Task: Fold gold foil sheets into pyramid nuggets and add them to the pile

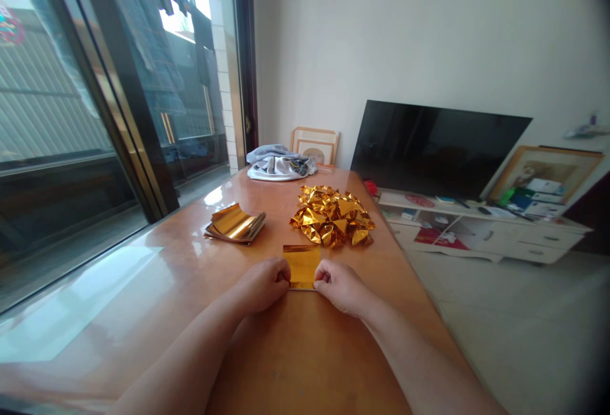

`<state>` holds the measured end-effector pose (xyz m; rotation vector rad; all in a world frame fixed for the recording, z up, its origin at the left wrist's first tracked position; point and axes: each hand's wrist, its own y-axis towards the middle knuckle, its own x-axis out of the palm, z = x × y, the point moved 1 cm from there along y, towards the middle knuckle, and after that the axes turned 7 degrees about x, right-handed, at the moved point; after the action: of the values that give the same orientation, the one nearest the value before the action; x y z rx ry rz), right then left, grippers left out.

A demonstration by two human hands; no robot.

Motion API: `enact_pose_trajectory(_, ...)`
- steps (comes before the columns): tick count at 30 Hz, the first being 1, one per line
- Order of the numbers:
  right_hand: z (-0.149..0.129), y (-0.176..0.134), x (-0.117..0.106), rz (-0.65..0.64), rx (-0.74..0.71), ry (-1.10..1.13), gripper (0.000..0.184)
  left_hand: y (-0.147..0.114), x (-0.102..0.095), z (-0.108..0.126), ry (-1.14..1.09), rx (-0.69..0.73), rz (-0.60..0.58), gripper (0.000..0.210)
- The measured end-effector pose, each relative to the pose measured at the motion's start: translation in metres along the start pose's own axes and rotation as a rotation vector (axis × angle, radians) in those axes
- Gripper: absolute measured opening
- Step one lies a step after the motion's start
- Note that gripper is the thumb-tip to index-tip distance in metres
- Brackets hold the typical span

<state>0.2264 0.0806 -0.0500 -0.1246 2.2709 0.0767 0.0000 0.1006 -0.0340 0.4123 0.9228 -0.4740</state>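
A square sheet of gold foil paper point(303, 265) lies on the table between my hands, its near edge slightly turned up. My left hand point(267, 283) pinches the sheet's near left corner, fingers curled. At the near right corner my right hand point(340, 285) grips the same sheet between thumb and fingers. Beyond it, to the right, sits a heap of folded gold foil pieces point(331, 215). A stack of flat gold foil sheets point(236, 223), its top sheet curling, rests to the left.
The glossy wooden table point(190, 300) runs away from me. At its far end lies a bundle of grey cloth point(279, 162). Glass sliding doors point(157, 84) stand on the left. A large television point(438, 148) and a white cabinet point(500, 240) are at the right.
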Motion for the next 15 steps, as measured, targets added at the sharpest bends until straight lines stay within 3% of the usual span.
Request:
enact_pose_trajectory(9,0.001,0.000,-0.001,-0.008,-0.051,-0.001,0.004,0.000,0.000,0.000,0.054,0.027,-0.025,0.020)
enact_pose_trajectory(15,-0.001,0.000,-0.001,-0.009,-0.038,-0.049,0.006,-0.003,-0.004,0.015,0.191,0.115,0.021,0.028)
